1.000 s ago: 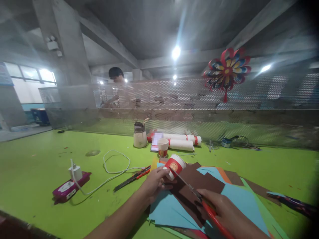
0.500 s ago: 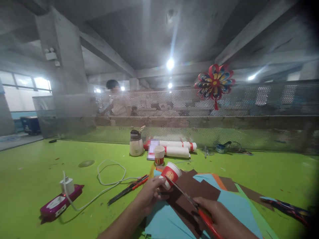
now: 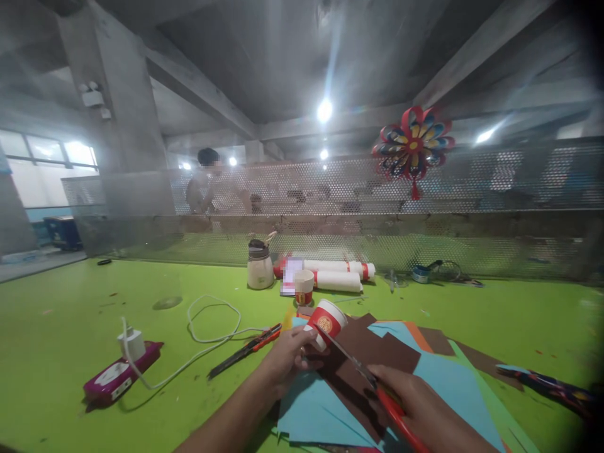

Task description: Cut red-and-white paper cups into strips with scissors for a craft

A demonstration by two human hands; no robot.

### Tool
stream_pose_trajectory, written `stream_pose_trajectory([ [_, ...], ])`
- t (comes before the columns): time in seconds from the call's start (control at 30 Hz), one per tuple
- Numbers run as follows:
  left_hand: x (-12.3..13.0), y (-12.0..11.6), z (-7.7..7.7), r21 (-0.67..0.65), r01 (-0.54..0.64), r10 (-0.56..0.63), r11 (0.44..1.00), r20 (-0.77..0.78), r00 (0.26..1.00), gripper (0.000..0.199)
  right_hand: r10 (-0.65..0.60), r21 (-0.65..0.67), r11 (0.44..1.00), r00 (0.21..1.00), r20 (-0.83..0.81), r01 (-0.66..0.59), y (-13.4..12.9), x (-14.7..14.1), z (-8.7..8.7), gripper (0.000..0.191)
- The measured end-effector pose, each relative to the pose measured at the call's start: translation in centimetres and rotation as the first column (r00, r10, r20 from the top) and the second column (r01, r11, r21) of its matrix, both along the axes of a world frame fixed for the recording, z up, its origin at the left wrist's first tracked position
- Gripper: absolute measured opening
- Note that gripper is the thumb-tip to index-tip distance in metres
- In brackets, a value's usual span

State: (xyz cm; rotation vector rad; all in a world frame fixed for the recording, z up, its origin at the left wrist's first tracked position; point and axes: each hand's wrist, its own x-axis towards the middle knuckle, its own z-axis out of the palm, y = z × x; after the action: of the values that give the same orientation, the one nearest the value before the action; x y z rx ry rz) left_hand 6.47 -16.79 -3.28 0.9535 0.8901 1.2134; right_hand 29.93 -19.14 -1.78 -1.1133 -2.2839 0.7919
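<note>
My left hand (image 3: 293, 352) grips a red and white paper cup (image 3: 327, 322) near its base, tilted with the rim to the upper right. In my right hand (image 3: 409, 395) is a pair of scissors (image 3: 365, 374) with red handles, its blades reaching up to the cup's red side. Whether the blade tips cut into the cup or only touch it, I cannot tell. Beneath both hands lie brown card sheets (image 3: 391, 353) and light blue sheets (image 3: 453, 384). A second paper cup (image 3: 303, 290) stands upright just behind.
A bottle (image 3: 260, 267), white rolls (image 3: 337, 282) and a small blue tin (image 3: 421, 274) stand along the back by a perforated screen (image 3: 321, 245). At left are a purple power strip (image 3: 120, 374) with a cable and a red-black cutter (image 3: 245, 350). A person (image 3: 212, 189) is beyond the screen.
The camera view has shifted slightly, so the scene sits a little higher and the near items further right. Both hands keep their hold on the cup and scissors.
</note>
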Motion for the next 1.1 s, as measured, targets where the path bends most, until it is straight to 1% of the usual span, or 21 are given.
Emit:
stream_pose_trajectory([
  [0.27, -0.20, 0.22, -0.08, -0.003, 0.018, -0.018, 1.000, 0.015, 1.000, 0.028, -0.011, 0.015, 1.000, 1.000, 0.027, 0.011, -0.34, 0.06, 0.57, 0.018],
  [0.57, -0.30, 0.14, -0.07, -0.041, 0.021, -0.018, 0.999, 0.062, 0.998, 0.034, -0.007, 0.030, 1.000, 1.000, 0.000, 0.007, -0.23, 0.13, -0.05, 0.019],
  [0.73, -0.28, 0.11, 0.06, -0.027, 0.037, -0.035, 0.999, 0.057, 0.998, 0.035, -0.033, 0.045, 0.999, 0.998, 0.052, 0.031, -0.13, 0.18, -0.01, 0.017],
  [0.9, -0.17, -0.08, 0.34, -0.001, 0.057, -0.056, 0.998, 0.041, 0.998, 0.033, -0.052, 0.063, 0.997, 0.995, 0.085, 0.047, -0.34, 0.39, 0.11, 0.025],
  [1.1, -0.14, -0.17, 0.34, 0.010, 0.064, -0.064, 0.998, 0.030, 0.997, 0.029, -0.051, 0.066, 0.997, 0.994, 0.093, 0.045, -0.46, 0.57, 0.35, 0.021],
])
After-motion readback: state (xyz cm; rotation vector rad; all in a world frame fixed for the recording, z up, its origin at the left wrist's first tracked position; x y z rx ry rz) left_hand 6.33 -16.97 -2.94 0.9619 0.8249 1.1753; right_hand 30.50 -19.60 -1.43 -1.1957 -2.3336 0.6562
